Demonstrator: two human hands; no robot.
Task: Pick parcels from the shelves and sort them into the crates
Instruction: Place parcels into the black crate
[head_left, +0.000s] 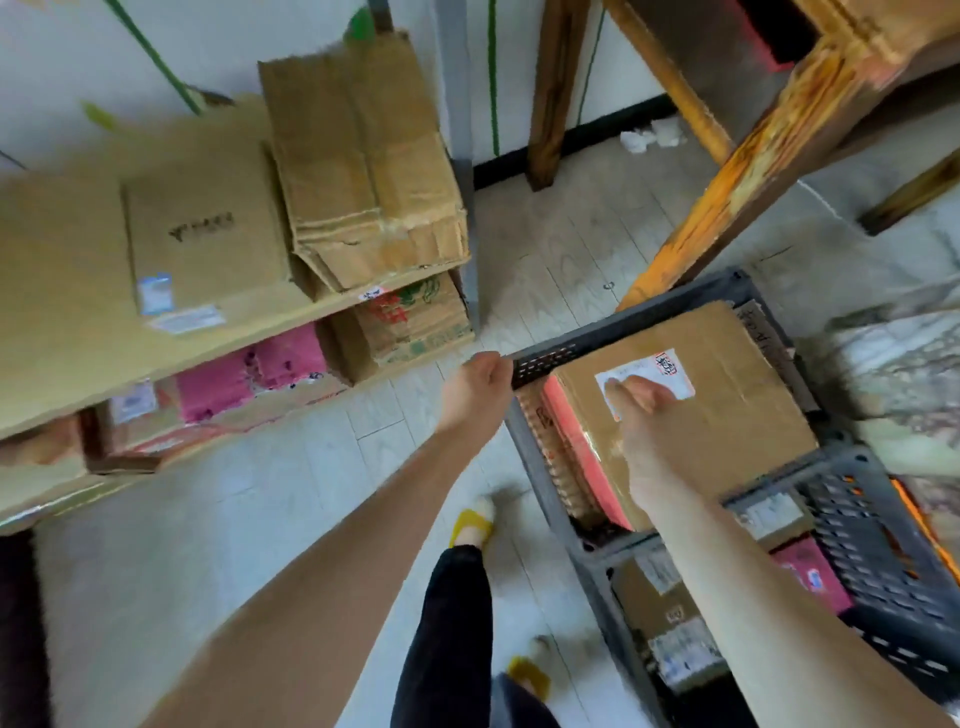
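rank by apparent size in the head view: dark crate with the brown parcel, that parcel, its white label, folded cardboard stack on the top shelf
1. dark crate
2. brown parcel and folded cardboard stack: look about alike, not ranked
3. white label

Matt cardboard parcel (727, 395), perforated dark plastic crate (550, 358), worn wooden shelf (156, 358).

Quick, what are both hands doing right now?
Left hand: grips the rim of the dark crate.
Right hand: open, flat on the cardboard parcel.
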